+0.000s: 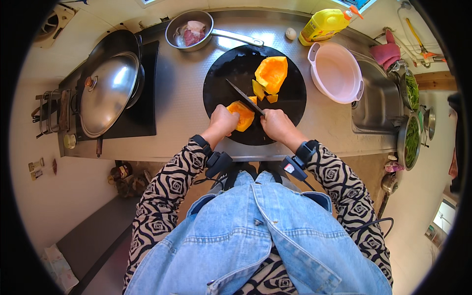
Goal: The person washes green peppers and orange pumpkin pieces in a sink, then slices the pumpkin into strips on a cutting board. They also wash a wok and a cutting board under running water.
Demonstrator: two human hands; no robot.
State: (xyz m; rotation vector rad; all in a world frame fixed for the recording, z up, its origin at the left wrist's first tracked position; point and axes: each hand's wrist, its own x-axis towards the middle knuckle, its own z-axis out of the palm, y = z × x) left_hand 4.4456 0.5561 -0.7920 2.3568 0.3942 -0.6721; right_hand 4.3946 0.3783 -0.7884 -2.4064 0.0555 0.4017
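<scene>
My left hand [223,121] grips a piece of orange pumpkin [241,116] near the front left of a round black cutting board [221,79]. In my right hand [277,123] is the handle of a kitchen knife [241,93], its dark blade lying across the far right side of that piece and pointing away to the left. The blade hides part of the pumpkin. Farther back on the board rests a larger hollowed pumpkin chunk [272,73], with several small cut pieces [259,90] beside its near end.
A steel saucepan [189,48] with raw meat stands behind the board, its handle reaching the rim. An egg [291,34], a yellow detergent bottle [322,26] and a pink plastic basin [335,73] are at the back right, near the sink [379,99]. A lidded wok [110,92] stands left.
</scene>
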